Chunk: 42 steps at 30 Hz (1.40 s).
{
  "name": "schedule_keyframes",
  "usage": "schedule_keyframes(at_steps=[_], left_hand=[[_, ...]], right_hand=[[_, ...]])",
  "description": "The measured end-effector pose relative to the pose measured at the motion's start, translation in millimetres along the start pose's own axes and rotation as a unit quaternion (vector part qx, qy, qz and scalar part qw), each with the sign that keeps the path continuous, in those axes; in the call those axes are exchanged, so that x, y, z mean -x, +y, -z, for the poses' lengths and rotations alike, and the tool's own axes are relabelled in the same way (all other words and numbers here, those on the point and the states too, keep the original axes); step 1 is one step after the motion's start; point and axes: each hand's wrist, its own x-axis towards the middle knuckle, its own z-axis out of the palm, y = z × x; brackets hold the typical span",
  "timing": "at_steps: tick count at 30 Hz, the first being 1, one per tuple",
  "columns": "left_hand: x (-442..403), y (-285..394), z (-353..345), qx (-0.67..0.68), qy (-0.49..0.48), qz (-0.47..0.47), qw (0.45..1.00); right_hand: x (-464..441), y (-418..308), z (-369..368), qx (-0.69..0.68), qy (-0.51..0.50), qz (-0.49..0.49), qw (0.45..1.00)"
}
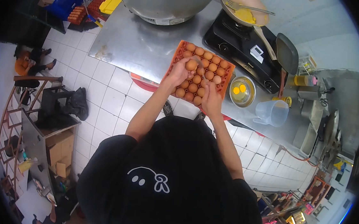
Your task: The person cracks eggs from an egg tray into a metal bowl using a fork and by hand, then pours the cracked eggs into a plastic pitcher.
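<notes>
Brown eggs fill much of an orange tray (230, 76) at the edge of the steel table. Over the tray's left part, my left hand (181, 72) holds a brown egg (191, 64) in its fingers. My right hand (211, 98) is over the tray's right part with its fingers closed round a thin, blurred utensil that points up toward the egg. Just right of the tray is a metal bowl (248, 100) with two yolks (239, 89) in it.
Behind the bowl stands a black gas stove (237, 45) with a pan (251, 18) and a fork on it. A clear plastic jug (272, 112) is at the right, a large steel bowl (165, 4) at the back. A person (23, 63) sits far left.
</notes>
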Motion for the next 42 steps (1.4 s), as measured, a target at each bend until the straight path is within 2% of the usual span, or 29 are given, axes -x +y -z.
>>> schedule_keyframes(at_steps=[2, 3, 4, 6, 7, 9, 13, 16, 18, 19, 21, 22, 24, 25, 26, 28, 29, 31, 32, 34, 36, 38, 39, 40, 42], left_hand=[[-3.3, -7.3, -6.5, 0.015, -0.010, 0.000, 1.000], [-4.1, -10.4, -9.5, 0.033, -0.006, -0.003, 0.999], [-5.2, -11.7, -11.9, 0.052, -0.001, -0.008, 0.999], [-2.5, -15.0, -16.5, 0.064, 0.007, -0.021, 0.998], [-2.9, -14.4, -19.6, 0.068, 0.006, -0.023, 0.997], [-4.2, -17.6, -24.9, 0.071, 0.007, -0.025, 0.997], [-3.5, -25.6, -31.3, 0.094, 0.019, -0.018, 0.995], [-2.2, -30.3, -39.7, 0.106, 0.038, -0.026, 0.993], [-1.9, -30.0, -40.8, 0.107, 0.048, -0.037, 0.992], [0.5, -31.1, -39.3, 0.112, 0.047, -0.038, 0.992], [8.3, -31.9, -39.4, 0.131, 0.056, -0.038, 0.989], [13.4, -29.6, -40.4, 0.130, 0.061, -0.039, 0.989], [24.6, -29.4, -42.7, 0.068, 0.057, -0.077, 0.993], [28.8, -28.8, -44.7, 0.048, 0.071, -0.079, 0.993], [33.8, -27.2, -44.5, 0.047, 0.072, -0.065, 0.994], [43.9, -21.2, -47.6, -0.015, 0.077, -0.047, 0.996], [48.3, -19.4, -50.6, -0.018, 0.070, -0.033, 0.997], [53.6, -16.8, -52.2, -0.085, 0.066, -0.026, 0.994], [53.2, -18.8, -52.6, -0.089, 0.062, -0.016, 0.994], [51.4, -21.0, -58.0, -0.127, 0.039, -0.003, 0.991], [44.5, -30.3, -66.5, -0.155, 0.026, 0.014, 0.987], [30.3, -48.3, -77.6, -0.267, 0.046, -0.009, 0.962], [24.2, -54.1, -82.9, -0.264, -0.008, 0.019, 0.964], [15.0, -63.6, -90.6, -0.267, -0.020, 0.027, 0.963], [-1.2, -87.6, -110.6, -0.378, -0.051, 0.027, 0.924]], right_hand=[[4.9, 18.8, -4.4, 0.093, -0.069, 0.003, 0.993], [3.0, 13.1, 0.5, 0.035, -0.029, 0.028, 0.999], [-0.2, 9.4, 3.6, 0.035, -0.037, 0.038, 0.998], [-2.7, 5.7, 7.9, -0.031, 0.056, 0.040, 0.997], [-4.5, 13.4, 6.8, -0.035, 0.051, 0.047, 0.997], [-3.8, 30.3, 4.1, 0.061, -0.080, 0.028, 0.994], [-3.7, 39.6, 11.5, 0.005, -0.059, 0.025, 0.998], [-11.4, 41.2, 19.4, 0.072, -0.115, 0.058, 0.989], [-14.6, 39.8, 21.2, -0.015, -0.042, 0.072, 0.996], [-15.4, 41.9, 20.6, -0.018, -0.050, 0.073, 0.996], [-28.3, 50.3, 15.8, -0.046, -0.032, -0.021, 0.998], [-34.4, 59.9, 9.1, -0.049, -0.036, -0.022, 0.998], [-41.1, 77.3, -3.9, 0.040, -0.112, -0.033, 0.992], [-42.8, 72.1, -6.0, 0.063, -0.097, 0.001, 0.993], [-43.3, 68.3, -7.5, 0.064, -0.096, -0.013, 0.993], [-48.3, 46.7, 1.7, 0.056, -0.180, -0.063, 0.980], [-49.9, 43.4, 6.3, 0.058, -0.172, -0.077, 0.980], [-51.6, 43.6, 13.0, 0.099, -0.262, -0.063, 0.958], [-50.4, 49.5, 15.0, 0.097, -0.257, -0.073, 0.959], [-48.1, 61.5, 18.9, 0.048, -0.231, -0.042, 0.971], [-48.4, 74.3, 31.3, 0.036, -0.236, -0.063, 0.969], [-43.5, 86.3, 54.4, -0.171, -0.189, -0.067, 0.964], [-38.2, 88.0, 72.3, -0.195, -0.186, -0.052, 0.962], [-34.0, 93.3, 86.0, -0.192, -0.174, -0.059, 0.964], [-24.9, 103.0, 111.3, -0.188, -0.207, -0.038, 0.959]])
